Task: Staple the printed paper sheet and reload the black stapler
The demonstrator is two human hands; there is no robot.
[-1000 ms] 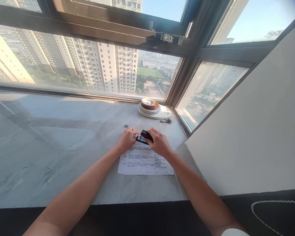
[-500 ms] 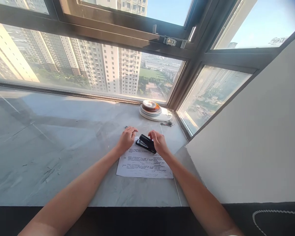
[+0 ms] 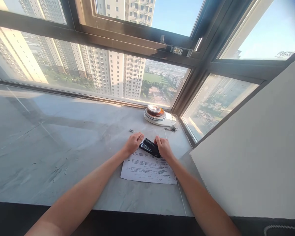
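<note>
A black stapler point(image 3: 149, 149) lies slantwise over the top of a printed sheet of paper point(image 3: 147, 172). Its upper arm is raised a little from the base at the left end. My right hand point(image 3: 164, 148) is closed around the stapler's right end. My left hand point(image 3: 134, 144) is closed beside the stapler's left end, thumb and fingers drawn together; whatever they pinch is too small to make out. Just beyond that hand, a small grey strip of staples point(image 3: 131, 130) rests on the marble-patterned sill point(image 3: 88, 147).
In the window corner stands a stack of round plate-like items point(image 3: 159, 119) with an amber-brown one on top. A small dark keyring-like item point(image 3: 171, 129) lies in front of it. A white wall point(image 3: 248, 157) bounds the right side. Small scraps point(image 3: 60, 172) lie at left.
The camera view has shifted, so everything sits slightly lower and further right. My left hand has come closer to the stapler's left end. My right hand stays on the stapler.
</note>
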